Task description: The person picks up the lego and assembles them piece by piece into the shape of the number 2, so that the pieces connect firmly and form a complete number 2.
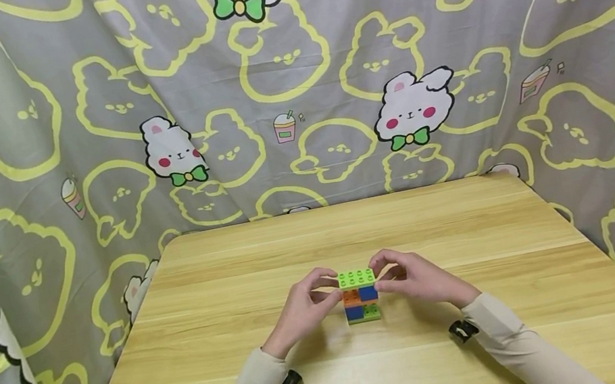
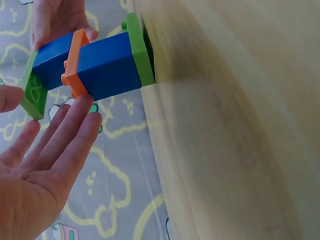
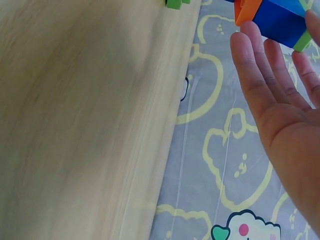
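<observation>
A small tower of toy building blocks stands on the table. Its top is a green studded plate point(image 1: 356, 278). Beneath that are a blue block point(image 1: 368, 293) on the right, an orange plate point(image 1: 351, 297), another blue block point(image 1: 354, 313) on the left and a green base plate point(image 1: 370, 311). My left hand point(image 1: 303, 306) pinches the top plate's left end with thumb and index finger; the other fingers stretch out below it, as the left wrist view shows. At the right end, my right hand point(image 1: 418, 275) pinches the same plate. The right wrist view cuts off much of the tower.
The wooden table point(image 1: 221, 262) extends around the tower. Behind it and at both sides hangs a grey curtain point(image 1: 322, 66) with cartoon prints. A black wrist device sits on each forearm, by the beige sleeves point(image 1: 263, 378).
</observation>
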The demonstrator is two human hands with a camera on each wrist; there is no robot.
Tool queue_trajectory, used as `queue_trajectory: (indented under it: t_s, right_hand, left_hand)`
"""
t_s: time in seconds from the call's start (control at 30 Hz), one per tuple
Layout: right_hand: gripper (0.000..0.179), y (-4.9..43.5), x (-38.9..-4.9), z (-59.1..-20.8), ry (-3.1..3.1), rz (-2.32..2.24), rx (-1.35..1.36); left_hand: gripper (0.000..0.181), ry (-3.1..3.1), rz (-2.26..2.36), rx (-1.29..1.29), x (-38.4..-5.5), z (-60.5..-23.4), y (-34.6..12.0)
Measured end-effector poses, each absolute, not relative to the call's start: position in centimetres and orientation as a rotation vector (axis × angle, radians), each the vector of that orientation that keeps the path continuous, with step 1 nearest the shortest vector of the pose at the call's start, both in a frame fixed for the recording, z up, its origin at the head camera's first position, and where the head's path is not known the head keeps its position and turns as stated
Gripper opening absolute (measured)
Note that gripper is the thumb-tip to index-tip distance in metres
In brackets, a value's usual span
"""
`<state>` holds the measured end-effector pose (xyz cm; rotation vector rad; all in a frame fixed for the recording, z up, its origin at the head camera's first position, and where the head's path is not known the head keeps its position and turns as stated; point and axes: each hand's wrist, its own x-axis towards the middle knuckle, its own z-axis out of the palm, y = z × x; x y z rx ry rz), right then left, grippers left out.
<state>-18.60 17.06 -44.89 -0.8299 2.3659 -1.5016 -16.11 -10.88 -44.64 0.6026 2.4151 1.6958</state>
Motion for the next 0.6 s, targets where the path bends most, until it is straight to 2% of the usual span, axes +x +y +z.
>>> queue_trajectory:
  t_s: [0.3,0.6]
  right_hand:
    - [0.032,17.01,-18.58,-44.99,2.368,-1.521,-0.786]
    - [0.023,16.76,-18.67,-45.44,2.380,-1.559,-0.738]
  left_hand:
    - [0.031,2.383,1.749,0.593,-16.21,-44.92,-10.80]
    - [0.042,2.463,1.677,0.584,-16.30,-45.16,-10.76]
